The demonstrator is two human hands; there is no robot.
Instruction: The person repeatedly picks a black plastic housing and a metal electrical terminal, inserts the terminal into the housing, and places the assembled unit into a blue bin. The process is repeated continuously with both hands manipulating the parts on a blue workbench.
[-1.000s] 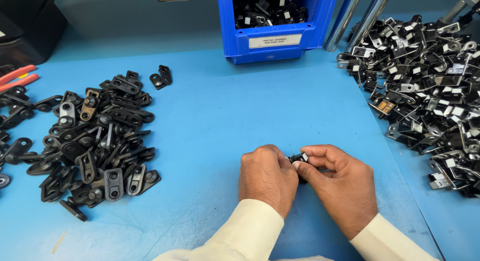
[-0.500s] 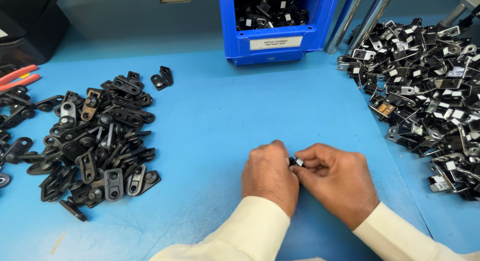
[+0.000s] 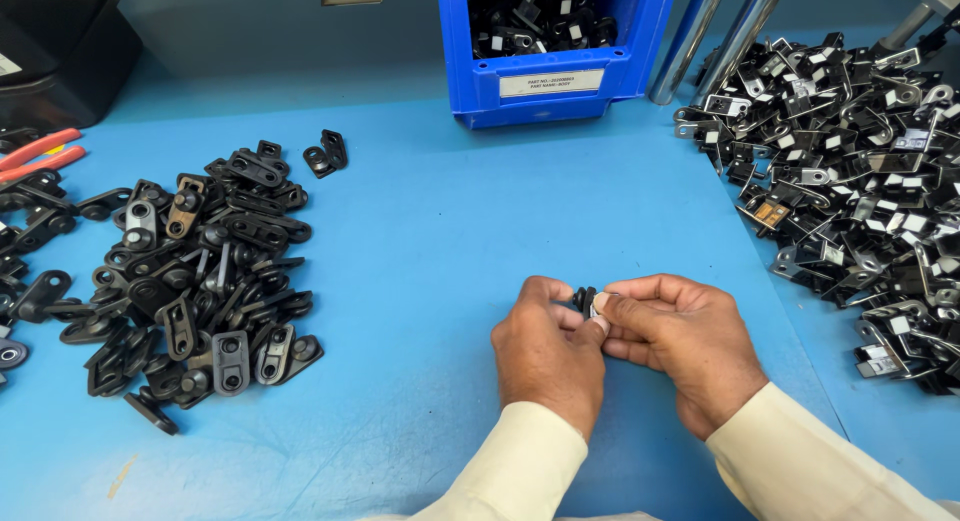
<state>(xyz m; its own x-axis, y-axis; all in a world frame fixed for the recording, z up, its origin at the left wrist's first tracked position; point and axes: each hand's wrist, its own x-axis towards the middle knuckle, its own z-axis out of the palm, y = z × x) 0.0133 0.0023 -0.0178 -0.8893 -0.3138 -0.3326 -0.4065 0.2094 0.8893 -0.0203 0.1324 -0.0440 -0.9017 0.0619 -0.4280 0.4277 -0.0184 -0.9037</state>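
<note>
Pinched between both grips, left hand (image 3: 548, 353) and right hand (image 3: 682, 346), low over the blue surface (image 3: 430, 241): small black part (image 3: 583, 300). Mid-fitting, apparently; next, pressing square with steady fingertip force.

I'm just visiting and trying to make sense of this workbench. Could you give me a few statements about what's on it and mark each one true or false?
1. Both hands, the left hand and the right hand, pinch one small black metal part between them. True.
2. The blue plastic bin at the back is empty. False: it holds dark parts.
3. A heap of flat black metal brackets lies to the left of the hands. True.
4. The red-handled pliers lie at the right edge. False: they are at the far left edge.
5. The blue table top carries a second heap of black clips with white tags on the right. True.
</note>
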